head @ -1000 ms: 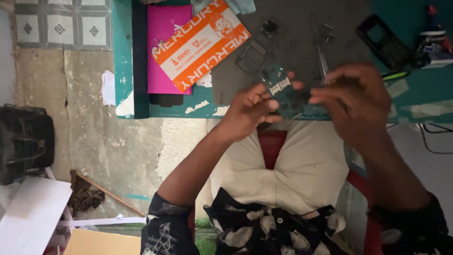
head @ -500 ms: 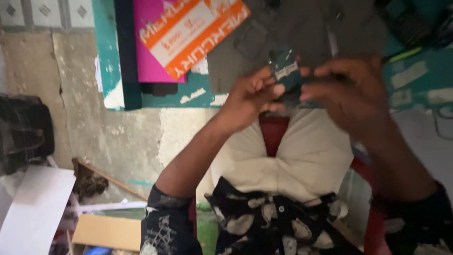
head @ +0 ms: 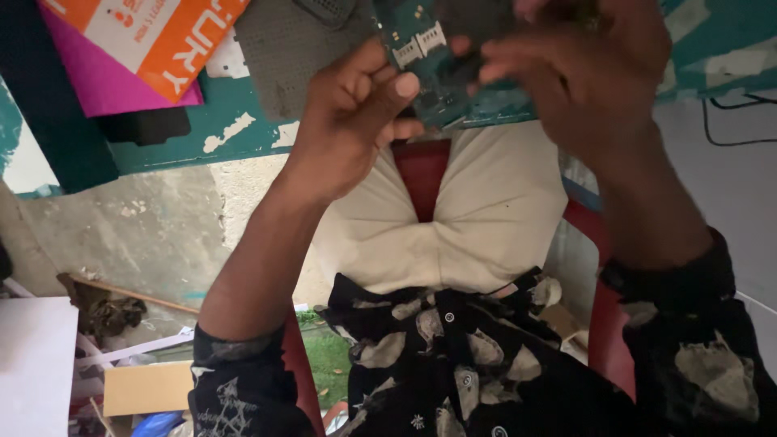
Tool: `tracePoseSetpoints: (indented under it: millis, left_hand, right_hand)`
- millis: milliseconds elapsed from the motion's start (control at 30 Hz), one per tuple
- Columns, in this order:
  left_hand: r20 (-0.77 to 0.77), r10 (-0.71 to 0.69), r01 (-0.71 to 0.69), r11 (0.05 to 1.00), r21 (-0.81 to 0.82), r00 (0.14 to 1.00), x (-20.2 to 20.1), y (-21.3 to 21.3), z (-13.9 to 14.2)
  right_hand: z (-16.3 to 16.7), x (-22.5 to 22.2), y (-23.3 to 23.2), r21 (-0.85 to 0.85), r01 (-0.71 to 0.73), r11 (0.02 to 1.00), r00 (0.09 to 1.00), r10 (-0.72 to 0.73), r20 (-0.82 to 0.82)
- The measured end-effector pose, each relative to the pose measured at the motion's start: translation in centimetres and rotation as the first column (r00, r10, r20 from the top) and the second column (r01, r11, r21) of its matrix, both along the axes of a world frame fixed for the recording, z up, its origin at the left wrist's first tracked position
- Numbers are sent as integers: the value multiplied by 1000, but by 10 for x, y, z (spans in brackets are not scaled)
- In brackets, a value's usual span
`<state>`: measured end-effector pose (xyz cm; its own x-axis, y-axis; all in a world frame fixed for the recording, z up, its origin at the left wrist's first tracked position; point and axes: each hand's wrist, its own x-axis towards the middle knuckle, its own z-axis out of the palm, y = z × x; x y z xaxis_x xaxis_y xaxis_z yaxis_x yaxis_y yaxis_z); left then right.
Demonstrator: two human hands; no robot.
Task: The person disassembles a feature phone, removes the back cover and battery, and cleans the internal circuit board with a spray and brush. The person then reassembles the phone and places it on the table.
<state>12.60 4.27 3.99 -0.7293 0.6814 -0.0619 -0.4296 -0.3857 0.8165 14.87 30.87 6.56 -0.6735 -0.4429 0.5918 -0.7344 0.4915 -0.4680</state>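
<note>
A small green circuit board (head: 426, 57) with metal card slots is held up at the top middle of the head view, over the edge of a teal worktable (head: 235, 133). My left hand (head: 352, 113) pinches the board's lower left side with curled fingers. My right hand (head: 587, 77), blurred, covers the board's right side; how its fingers grip is hard to tell. Below the hands I see my lap in pale trousers (head: 486, 214), a dark patterned shirt (head: 453, 364) and a red chair seat (head: 421, 174).
An orange and white packet (head: 154, 40) lies over a pink sheet (head: 97, 81) at the table's top left, beside a grey mat (head: 283, 48). A black cable (head: 732, 121) runs at the right. Paper, cardboard (head: 146, 387) and scraps lie on the floor at the lower left.
The view has moved closer and tilted down. Both hands with the board now sit higher and larger in the frame; the phone and tools on the table have gone out of view.
</note>
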Motion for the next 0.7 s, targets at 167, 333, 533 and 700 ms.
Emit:
tracePoseSetpoints:
  millis: [167, 333, 533, 700]
  left_hand:
    - [16, -4, 4, 999, -36, 1000, 2, 1, -7]
    - [-113, 35, -44, 997, -71, 993, 4, 1, -20]
    - [-157, 72, -81, 996, -47, 985, 7, 1, -12]
    - [-57, 86, -91, 991, -94, 995, 4, 3, -2]
  right_hand:
    - [6, 10, -8, -3, -29, 1000, 999, 30, 33]
    - [3, 10, -10, 87, 50, 995, 999, -50, 5]
    - [0, 13, -7, 195, 105, 975, 994, -96, -51]
    - [29, 52, 13, 117, 50, 992, 998, -54, 35]
